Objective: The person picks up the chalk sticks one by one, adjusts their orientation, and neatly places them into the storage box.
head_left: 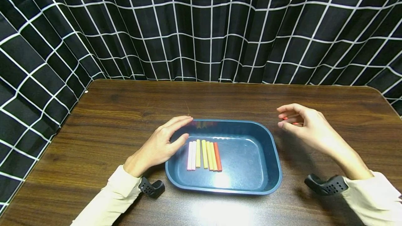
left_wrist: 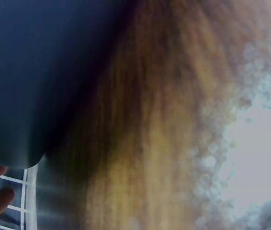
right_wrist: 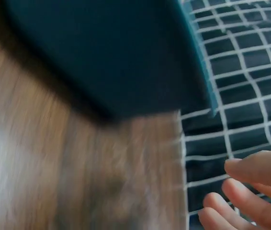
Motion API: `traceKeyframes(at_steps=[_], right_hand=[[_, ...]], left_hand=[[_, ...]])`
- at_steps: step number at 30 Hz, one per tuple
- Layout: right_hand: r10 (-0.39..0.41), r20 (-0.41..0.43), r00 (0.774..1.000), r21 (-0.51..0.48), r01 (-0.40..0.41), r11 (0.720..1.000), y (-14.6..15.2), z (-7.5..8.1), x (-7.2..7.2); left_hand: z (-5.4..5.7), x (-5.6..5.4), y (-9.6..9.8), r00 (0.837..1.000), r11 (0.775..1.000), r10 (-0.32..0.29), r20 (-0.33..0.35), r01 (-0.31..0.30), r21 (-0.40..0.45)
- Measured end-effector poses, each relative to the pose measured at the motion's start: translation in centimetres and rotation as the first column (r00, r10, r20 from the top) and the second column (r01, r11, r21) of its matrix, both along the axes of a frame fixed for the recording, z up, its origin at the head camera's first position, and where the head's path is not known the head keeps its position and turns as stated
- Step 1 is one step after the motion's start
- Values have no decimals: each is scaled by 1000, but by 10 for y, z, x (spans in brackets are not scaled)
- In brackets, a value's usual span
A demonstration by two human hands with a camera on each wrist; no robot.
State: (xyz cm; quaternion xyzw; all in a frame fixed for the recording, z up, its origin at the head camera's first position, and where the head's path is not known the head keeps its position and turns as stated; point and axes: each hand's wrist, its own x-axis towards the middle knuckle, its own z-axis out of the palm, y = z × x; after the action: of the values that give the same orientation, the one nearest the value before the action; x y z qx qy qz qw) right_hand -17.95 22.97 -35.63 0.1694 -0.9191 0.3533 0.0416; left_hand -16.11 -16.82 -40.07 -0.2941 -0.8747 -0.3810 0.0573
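Observation:
A blue rectangular tray [head_left: 223, 191] sits on the table, a row of chalk-like sticks lying side by side inside its left half. From left to right run pale pink sticks [head_left: 191, 156], several yellow sticks [head_left: 205, 154] and a red-orange stick [head_left: 217, 157]. My left hand [head_left: 160, 142] rests at the tray's left rim, fingers stretched toward the back corner and thumb over the inside. Right of the tray, my right hand [head_left: 303, 125] hovers with gently bent, spread fingers. Small bits of a red thing [head_left: 285, 118] show through its finger gaps; the rest is hidden.
The brown wooden table [head_left: 141, 97] runs back to a black curtain [head_left: 201, 27] with white grid lines, which also hangs along the left side. A black wrist strap [head_left: 152, 188] is on the left wrist, and a similar one [head_left: 326, 185] on the right.

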Motion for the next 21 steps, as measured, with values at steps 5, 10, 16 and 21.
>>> traceKeyframes(at_steps=[5,10,16,21], right_hand=[[12,-68,998,30,-10,999,8,-10,-8],[13,-70,997,73,-8,997,18,-17,-15],[-21,-32,999,128,24,992,25,-22,-21],[-12,-39,999,213,20,977,27,-25,-25]], left_hand=[[-1,-1,-1,1000,1000,5,5,-5,-6],[-1,-1,0,1000,1000,6,5,-6,-7],[0,0,0,1000,1000,8,12,-8,-8],[1,1,0,1000,1000,7,12,-7,-5]])
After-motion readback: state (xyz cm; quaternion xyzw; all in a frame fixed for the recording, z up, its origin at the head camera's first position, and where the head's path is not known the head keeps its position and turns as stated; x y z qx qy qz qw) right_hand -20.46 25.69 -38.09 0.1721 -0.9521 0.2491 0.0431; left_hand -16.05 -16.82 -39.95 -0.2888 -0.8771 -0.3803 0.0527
